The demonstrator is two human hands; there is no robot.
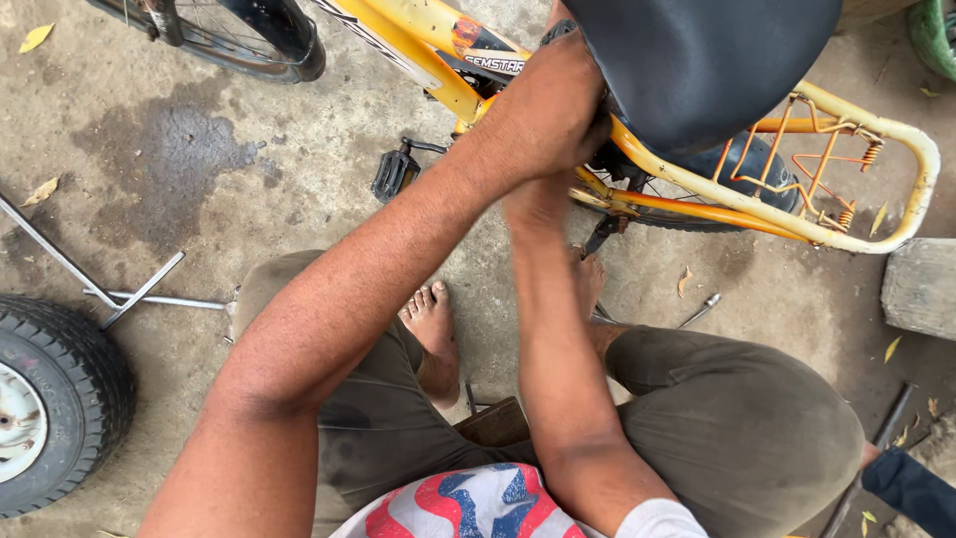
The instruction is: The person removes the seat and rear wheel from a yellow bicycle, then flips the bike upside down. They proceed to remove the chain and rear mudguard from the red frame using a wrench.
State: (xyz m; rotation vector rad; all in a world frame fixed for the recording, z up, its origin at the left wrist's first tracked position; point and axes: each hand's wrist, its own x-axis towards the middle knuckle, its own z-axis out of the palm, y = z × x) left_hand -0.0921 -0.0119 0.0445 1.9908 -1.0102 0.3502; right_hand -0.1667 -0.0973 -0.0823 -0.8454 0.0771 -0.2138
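Observation:
I sit low in front of a yellow bicycle (438,30) with a black saddle (707,60) and a yellow rear rack (876,139). My left hand (548,110) reaches under the front of the saddle and is closed on the frame there, at the seat post area. My right hand (538,204) sits just below it, mostly hidden behind the left wrist; what it holds cannot be seen. A black pedal (395,172) hangs to the left of my hands. My bare feet (433,329) rest on the concrete below.
A small black tyre with a white rim (50,399) lies at the left. A metal cross wrench (119,294) lies beside it. A wrench (697,311) lies by my right foot. A concrete block (921,289) and a metal rod (876,448) are at the right, where a dark sleeve (911,488) shows.

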